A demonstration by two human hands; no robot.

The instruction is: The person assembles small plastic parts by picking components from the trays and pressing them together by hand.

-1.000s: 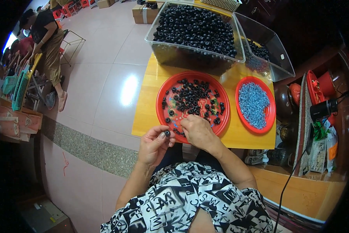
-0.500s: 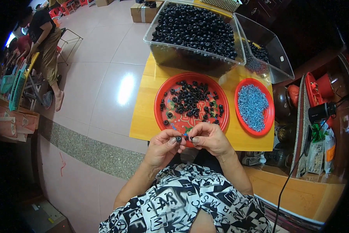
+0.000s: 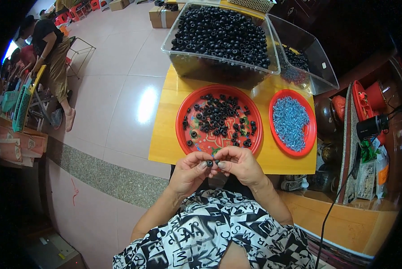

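My left hand pinches a small black ring-shaped part, its hollow face showing. Right beside it, my right hand holds a smaller black piece between thumb and forefinger. Both hands meet just in front of the near rim of a round red tray. Loose black parts of the same sort lie scattered over its patterned bottom. To the right, a red oval dish carries a heap of small, shiny bluish-clear pieces.
A large clear bin full of black parts stands behind the tray on the yellow table. Another clear bin leans tilted beside it. A black cable hangs at the right. Far left, a person stands by a table.
My hands have come closer together, bringing the two black pieces side by side. My right hand has shifted slightly left.
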